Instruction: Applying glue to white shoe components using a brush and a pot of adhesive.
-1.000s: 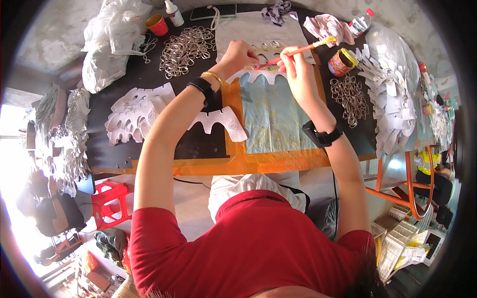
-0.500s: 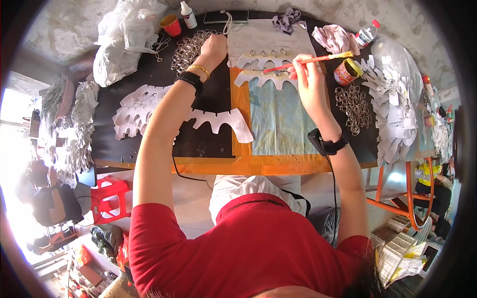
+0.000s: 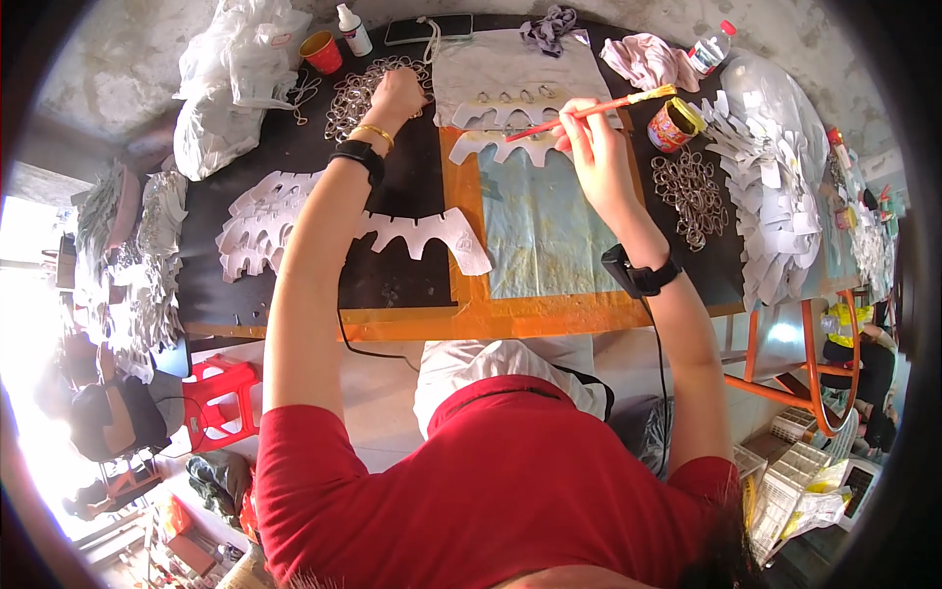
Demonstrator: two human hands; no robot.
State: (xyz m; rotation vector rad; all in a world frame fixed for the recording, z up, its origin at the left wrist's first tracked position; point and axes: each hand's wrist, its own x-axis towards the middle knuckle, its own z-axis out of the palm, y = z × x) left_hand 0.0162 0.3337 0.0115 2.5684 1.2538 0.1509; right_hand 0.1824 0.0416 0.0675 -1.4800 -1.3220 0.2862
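Observation:
My left hand [image 3: 396, 96] is over the right part of a pile of metal rings [image 3: 355, 110]. Its fingers are curled together, and whatever lies between them is hidden. A paintbrush [image 3: 616, 104] with a red handle is held in my right hand [image 3: 595, 147]; its yellow bristles point up and right, away from the work. Below the handle's tip lies a white scalloped strip [image 3: 535, 152]. Just beyond it rests another scalloped strip [image 3: 481, 117], with several metal rings along its upper edge, on a pale cloth [image 3: 491, 64].
White scalloped strips [image 3: 265, 221] overlap on the left, beside a single strip [image 3: 427, 233]. On the right are a red tin [image 3: 670, 128], more rings [image 3: 692, 196] and heaped white pieces [image 3: 775, 187]. A bottle [image 3: 711, 47], a phone [image 3: 429, 29] and a cup [image 3: 320, 51] stand along the back.
The whole view has shifted slightly. My left hand has moved a little left over the rings, its fingers curling. My right hand keeps the brush in nearly the same pose.

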